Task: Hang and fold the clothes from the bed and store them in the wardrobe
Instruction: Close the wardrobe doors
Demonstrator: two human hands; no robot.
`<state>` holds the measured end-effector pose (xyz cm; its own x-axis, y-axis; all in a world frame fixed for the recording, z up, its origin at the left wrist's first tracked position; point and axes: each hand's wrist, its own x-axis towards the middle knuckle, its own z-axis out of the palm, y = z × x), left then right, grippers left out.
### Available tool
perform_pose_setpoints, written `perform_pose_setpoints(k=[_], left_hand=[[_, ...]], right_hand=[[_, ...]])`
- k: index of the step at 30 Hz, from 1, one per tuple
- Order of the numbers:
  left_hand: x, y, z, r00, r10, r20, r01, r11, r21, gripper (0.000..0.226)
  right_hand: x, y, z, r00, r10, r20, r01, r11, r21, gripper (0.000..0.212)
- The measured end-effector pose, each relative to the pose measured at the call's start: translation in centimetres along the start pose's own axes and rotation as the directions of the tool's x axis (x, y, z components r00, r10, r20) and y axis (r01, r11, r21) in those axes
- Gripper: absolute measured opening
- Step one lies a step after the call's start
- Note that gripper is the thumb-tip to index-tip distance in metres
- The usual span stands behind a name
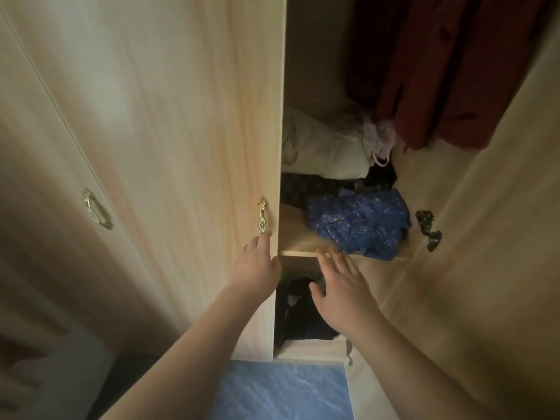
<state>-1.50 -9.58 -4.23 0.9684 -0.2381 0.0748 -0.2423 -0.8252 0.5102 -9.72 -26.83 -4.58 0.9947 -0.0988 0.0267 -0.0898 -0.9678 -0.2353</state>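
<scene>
I face an open light-wood wardrobe point(181, 116). A folded blue patterned garment point(360, 222) lies on its middle shelf point(297, 237), overhanging the front edge. My right hand point(339, 289) hovers just below and in front of that shelf, fingers spread, holding nothing. My left hand point(257, 262) rests flat against the edge of the closed middle door, just below its gold handle point(262, 216). Dark red clothes point(448, 71) hang at the top right. White and pink folded items point(330, 147) sit further back on the shelf.
Dark clothes point(300, 310) fill the compartment under the shelf. The right door point(491, 237) stands open, with a black hinge point(427, 225) on it. Another closed door with a handle point(97, 209) is at the left. Blue floor point(281, 389) lies below.
</scene>
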Motion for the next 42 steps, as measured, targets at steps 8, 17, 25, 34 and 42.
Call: perform_pose_setpoints(k=[8, 17, 25, 34, 42], left_hand=[[7.9, -1.5, 1.2, 0.964, -0.220, -0.151, 0.123, 0.869, -0.480, 0.034], [2.5, -1.2, -0.9, 0.995, -0.091, 0.028, 0.095, 0.920, -0.381, 0.061], [-13.2, -4.8, -4.6, 0.990, -0.133, -0.040, 0.106, 0.912, -0.397, 0.057], [-25.2, -14.5, -13.1, 0.940, -0.330, -0.085, 0.265, 0.865, -0.426, 0.037], [-34.4, -19.1, -14.2, 0.959, -0.262, 0.106, 0.276, 0.951, -0.140, 0.087]], right_hand=[[7.3, -3.2, 1.3, 1.000, 0.005, 0.018, -0.005, 1.000, 0.017, 0.069], [1.3, -6.0, 0.1, 1.000, -0.024, 0.002, 0.024, 0.996, 0.081, 0.073], [-9.9, -11.5, 0.9, 0.991, -0.124, 0.044, 0.119, 0.988, 0.098, 0.068], [-19.6, -20.4, 1.6, 0.975, -0.216, 0.049, 0.213, 0.976, 0.046, 0.068], [-27.7, -25.5, 2.9, 0.996, -0.087, -0.018, 0.087, 0.996, 0.023, 0.069]])
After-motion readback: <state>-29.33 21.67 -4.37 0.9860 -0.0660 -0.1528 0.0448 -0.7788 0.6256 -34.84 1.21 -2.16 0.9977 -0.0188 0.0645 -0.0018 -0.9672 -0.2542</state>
